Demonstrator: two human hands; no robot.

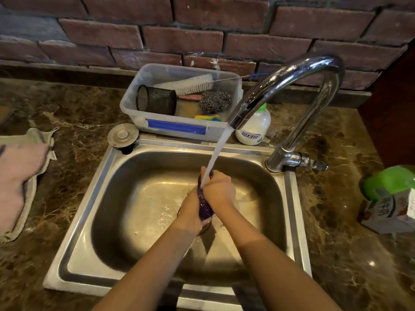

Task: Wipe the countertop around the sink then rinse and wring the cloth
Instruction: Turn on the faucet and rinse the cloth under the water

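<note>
Below brick wall [202, 25], marble countertop [85, 122] rings sink [89, 221]; left hand [190, 212] and right hand [219, 189] clench purple cloth [204, 205].

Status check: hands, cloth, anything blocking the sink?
Left hand and right hand both gripping purple cloth. Cloth bunched under running tap stream, over sink. Nothing in the way.

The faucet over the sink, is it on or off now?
On. A white stream of water runs from the faucet spout onto the purple cloth.
</note>
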